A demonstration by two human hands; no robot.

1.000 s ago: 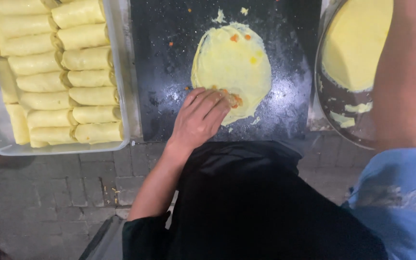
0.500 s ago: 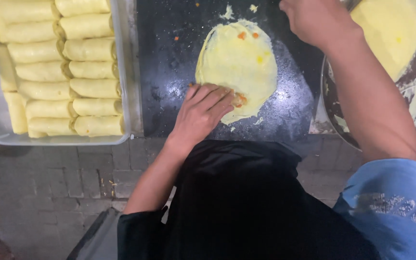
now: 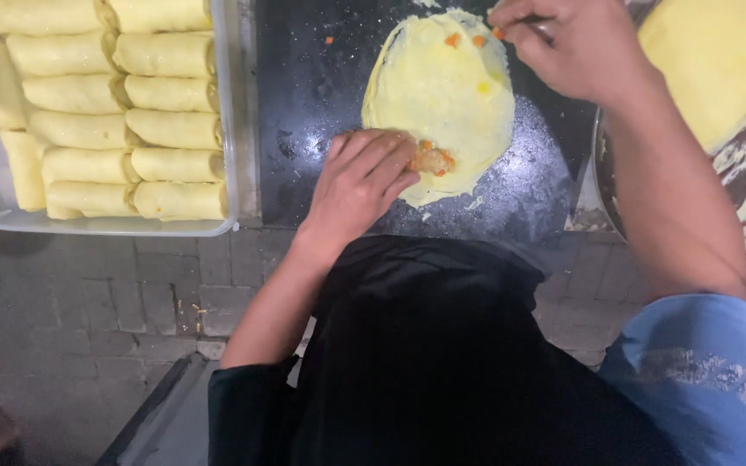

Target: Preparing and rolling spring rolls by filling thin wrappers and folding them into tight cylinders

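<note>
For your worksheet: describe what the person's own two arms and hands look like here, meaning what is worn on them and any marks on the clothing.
The left hand and right hand are bare: no gloves, rings or watch visible. The left forearm is bare up to a black sleeve near the elbow. The right forearm is bare up to a light blue sleeve, which carries pale, whitish smudges.

We see a pale yellow wrapper (image 3: 442, 95) with orange-flecked filling (image 3: 432, 160) on a black, white-dusted table (image 3: 312, 112); pale yellow rolls (image 3: 131, 112) at 9 o'clock.
</note>
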